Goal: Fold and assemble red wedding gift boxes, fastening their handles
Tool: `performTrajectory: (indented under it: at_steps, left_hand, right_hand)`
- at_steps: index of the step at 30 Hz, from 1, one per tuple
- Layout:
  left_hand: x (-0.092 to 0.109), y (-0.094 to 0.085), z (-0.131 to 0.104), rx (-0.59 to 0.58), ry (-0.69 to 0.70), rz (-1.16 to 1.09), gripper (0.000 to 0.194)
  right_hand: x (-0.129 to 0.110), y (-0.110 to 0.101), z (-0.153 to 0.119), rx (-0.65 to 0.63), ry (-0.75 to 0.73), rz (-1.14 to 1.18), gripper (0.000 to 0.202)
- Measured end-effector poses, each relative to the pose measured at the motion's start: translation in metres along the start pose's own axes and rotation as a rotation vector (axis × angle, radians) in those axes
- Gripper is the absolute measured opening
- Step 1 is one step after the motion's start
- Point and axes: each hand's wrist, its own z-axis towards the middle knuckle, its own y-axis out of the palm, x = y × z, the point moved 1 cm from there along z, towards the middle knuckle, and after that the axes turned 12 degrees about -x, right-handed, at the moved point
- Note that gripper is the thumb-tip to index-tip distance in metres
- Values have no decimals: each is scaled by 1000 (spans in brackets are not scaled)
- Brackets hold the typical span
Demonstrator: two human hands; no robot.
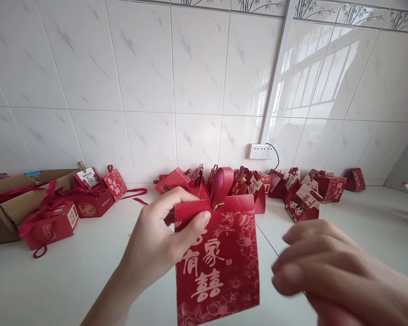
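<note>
My left hand (pixel 159 240) is closed on the upper left edge of a red gift box (pixel 238 271), thumb across its front and fingers behind. White Chinese characters and pale flowers cover the box's front. A loop of red ribbon (pixel 222 185) stands up from its top, with a small gold fastening (pixel 218 206) at the ribbon's base. Just to the right of the box, and apart from it, is my right hand (pixel 326 267). Its fingers are loosely bent and slightly blurred, with nothing visible between them.
Several red gift boxes (pixel 331 188) line the back of the white table (pixel 88 280) against the tiled wall. At the left are a cardboard carton (pixel 7 222) with ribbons across it and a ribboned red box (pixel 51 226). A power strip (pixel 260 151) is on the wall.
</note>
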Motion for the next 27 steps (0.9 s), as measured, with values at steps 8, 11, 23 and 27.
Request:
performTrajectory:
  at_steps: [8, 11, 23, 27]
  left_hand:
    - [-2, 9, 0, -55, -80, -218, 14]
    - [0, 12, 0, -67, -50, -235, 12]
    - [3, 10, 3, -31, -35, -89, 16]
    - [5, 10, 3, -21, -142, -29, 18]
  right_hand:
    - [-4, 25, 27, 132, 272, -84, 17]
    - [2, 30, 31, 44, 271, -15, 14]
    - [3, 45, 30, 7, 240, 77, 13]
    - [6, 48, 31, -13, 233, 70, 16]
